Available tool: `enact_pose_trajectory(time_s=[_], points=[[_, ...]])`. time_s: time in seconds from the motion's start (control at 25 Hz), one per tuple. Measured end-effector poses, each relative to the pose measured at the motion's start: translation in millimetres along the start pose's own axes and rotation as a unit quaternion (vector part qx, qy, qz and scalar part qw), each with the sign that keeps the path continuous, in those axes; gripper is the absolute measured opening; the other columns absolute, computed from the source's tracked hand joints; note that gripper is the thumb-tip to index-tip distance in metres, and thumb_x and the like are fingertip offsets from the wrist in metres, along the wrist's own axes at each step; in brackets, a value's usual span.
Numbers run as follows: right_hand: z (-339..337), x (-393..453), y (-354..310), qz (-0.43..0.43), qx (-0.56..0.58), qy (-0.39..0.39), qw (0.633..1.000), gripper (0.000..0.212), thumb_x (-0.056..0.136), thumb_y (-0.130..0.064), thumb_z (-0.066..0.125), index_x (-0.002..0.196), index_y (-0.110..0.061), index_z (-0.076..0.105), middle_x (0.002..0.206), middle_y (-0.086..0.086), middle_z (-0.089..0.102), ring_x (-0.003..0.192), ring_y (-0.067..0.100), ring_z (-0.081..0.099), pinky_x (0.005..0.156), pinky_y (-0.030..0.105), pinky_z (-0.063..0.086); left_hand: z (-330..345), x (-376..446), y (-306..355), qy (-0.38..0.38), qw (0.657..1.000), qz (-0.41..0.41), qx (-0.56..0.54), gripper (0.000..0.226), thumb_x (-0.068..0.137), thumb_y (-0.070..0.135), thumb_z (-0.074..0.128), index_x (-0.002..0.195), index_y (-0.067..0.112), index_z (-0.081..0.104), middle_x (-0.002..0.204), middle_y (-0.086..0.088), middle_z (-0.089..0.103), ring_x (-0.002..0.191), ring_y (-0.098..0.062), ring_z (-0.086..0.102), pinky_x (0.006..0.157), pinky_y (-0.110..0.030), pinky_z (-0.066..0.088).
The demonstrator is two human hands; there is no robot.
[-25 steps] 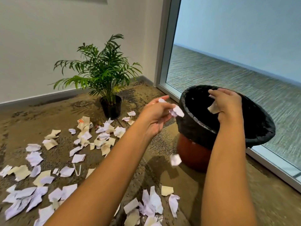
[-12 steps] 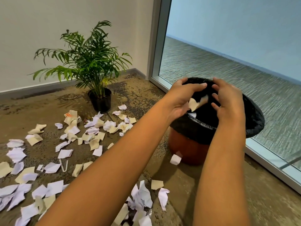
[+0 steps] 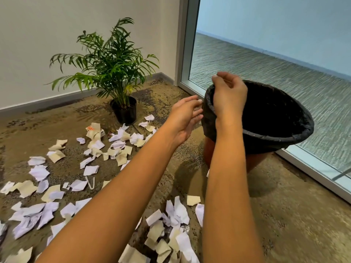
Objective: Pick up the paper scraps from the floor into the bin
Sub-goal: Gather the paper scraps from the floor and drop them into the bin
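Both hands, left (image 3: pixel 185 118) and right (image 3: pixel 228 95), hang empty, fingers relaxed, beside the bin (image 3: pixel 275 137)

Two bare forearms, entering from the bottom edge and long in the wide-angle view. No sleeves, cuffs or gloves anywhere along them up to the frame edge. Left hand (image 3: pixel 185 118) and right hand (image 3: pixel 228 93) both uncovered, without rings, a watch, a bracelet or a strap at either wrist. Short, unpainted nails on the left fingers (image 3: pixel 197 106). Slight motion blur over both hands, so finer detail of the knuckles and fingertips not readable.
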State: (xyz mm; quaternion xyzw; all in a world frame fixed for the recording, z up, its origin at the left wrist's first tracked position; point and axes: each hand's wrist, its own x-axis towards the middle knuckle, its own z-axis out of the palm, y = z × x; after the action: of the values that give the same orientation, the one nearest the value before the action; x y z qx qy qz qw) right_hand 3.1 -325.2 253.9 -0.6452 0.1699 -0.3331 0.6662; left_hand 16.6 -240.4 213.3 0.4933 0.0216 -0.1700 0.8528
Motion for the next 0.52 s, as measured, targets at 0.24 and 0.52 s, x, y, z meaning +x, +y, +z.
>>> enact_pose_trajectory(time_s=[0.24,0.52], points=[[40,-42,36,0.000,-0.022,-0.050,0.999,0.009,0.088,-0.015,0.065,0.091,-0.024,0.067,0.086,-0.011,0.067,0.078,-0.001,0.061,0.073,0.015,0.048,-77,-4,-10,0.092,0.993,-0.057,0.040,0.028,0.098,0.006,0.049,0.124,0.009,0.057,0.119,-0.011,0.059,0.105,-0.025,0.060,0.079,-0.031,0.053],[30,-77,149,0.171,-0.344,-0.133,0.914,0.024,0.089,-0.027,0.063,0.112,-0.021,0.062,0.126,0.004,0.056,0.116,0.025,0.052,0.094,0.035,0.043,-155,-20,-34,0.175,0.973,-0.126,0.086,0.022,0.098,0.012,0.049,0.118,0.010,0.057,0.116,-0.008,0.058,0.091,-0.019,0.058,0.092,-0.037,0.052]])
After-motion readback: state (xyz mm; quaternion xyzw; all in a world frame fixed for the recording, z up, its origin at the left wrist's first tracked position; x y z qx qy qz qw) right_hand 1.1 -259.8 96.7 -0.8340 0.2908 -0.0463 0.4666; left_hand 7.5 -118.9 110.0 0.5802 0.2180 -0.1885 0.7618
